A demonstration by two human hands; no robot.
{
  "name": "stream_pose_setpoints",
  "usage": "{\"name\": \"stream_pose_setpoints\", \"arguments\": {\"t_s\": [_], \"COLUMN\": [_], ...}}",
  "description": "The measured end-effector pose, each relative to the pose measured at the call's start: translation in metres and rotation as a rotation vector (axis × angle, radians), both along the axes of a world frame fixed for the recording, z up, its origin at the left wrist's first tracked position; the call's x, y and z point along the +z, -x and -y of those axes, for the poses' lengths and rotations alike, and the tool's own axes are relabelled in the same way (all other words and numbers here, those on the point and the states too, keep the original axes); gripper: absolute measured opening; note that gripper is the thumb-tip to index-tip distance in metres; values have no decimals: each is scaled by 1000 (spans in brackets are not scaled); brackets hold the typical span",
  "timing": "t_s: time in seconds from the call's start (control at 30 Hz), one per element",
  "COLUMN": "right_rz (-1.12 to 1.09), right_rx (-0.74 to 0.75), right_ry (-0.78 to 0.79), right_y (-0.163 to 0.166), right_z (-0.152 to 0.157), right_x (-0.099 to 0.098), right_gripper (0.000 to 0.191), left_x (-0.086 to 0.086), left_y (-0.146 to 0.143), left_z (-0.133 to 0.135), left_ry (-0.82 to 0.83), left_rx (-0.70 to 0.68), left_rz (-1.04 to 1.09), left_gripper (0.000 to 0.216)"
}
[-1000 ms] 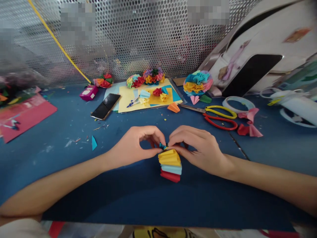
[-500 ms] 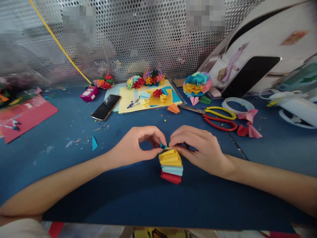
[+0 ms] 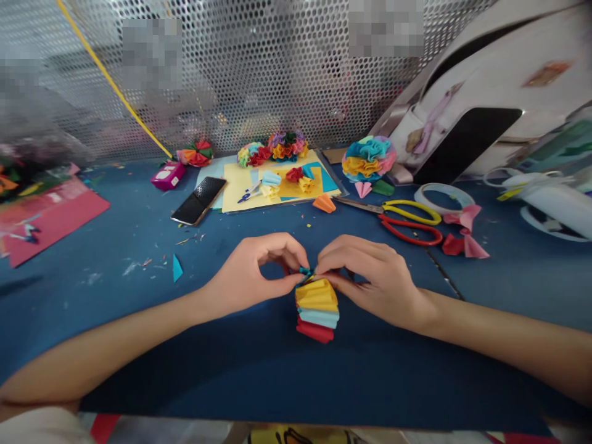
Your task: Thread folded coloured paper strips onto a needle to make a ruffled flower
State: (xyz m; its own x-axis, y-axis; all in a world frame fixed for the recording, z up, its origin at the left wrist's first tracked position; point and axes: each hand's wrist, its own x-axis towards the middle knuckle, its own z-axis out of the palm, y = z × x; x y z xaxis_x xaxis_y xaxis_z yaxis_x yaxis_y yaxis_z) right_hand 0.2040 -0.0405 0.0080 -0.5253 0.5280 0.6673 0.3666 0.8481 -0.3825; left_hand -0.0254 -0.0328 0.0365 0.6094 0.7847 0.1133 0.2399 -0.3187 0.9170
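Note:
A stack of pleated paper fans point(image 3: 317, 306), yellow over light blue over red, lies on the blue table point(image 3: 139, 345) in front of me. My left hand point(image 3: 252, 271) pinches its far end from the left with thumb and fingers closed. My right hand point(image 3: 370, 277) pinches the same end from the right, fingers curled. A small teal piece point(image 3: 304, 271) shows between the two sets of fingertips.
Red-and-yellow scissors point(image 3: 407, 219) lie beyond my right hand, with a tape roll point(image 3: 444, 196) and pink bows point(image 3: 465, 231) further right. A phone point(image 3: 198, 200), yellow paper with small fans point(image 3: 277, 182), finished paper flowers point(image 3: 370, 157) and a perforated metal screen point(image 3: 259, 68) stand behind. Red paper point(image 3: 46, 216) lies left.
Both hands stay pinched on the far end of the fan stack; the stack has shifted very slightly. Nothing else has moved.

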Motion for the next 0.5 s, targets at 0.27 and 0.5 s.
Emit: {"name": "stream_pose_setpoints", "arguments": {"t_s": [0.27,0.5], "right_rz": [32,34], "right_rx": [-5,-4], "right_ry": [-33,-103], "right_y": [0,0], "right_z": [-1,-1], "right_x": [-1,1], "right_gripper": [7,7], "left_x": [4,5], "left_y": [-1,0], "left_z": [5,5], "left_ry": [-83,-46], "left_rx": [47,43], "left_rz": [-48,-55], "left_gripper": [11,13]}}
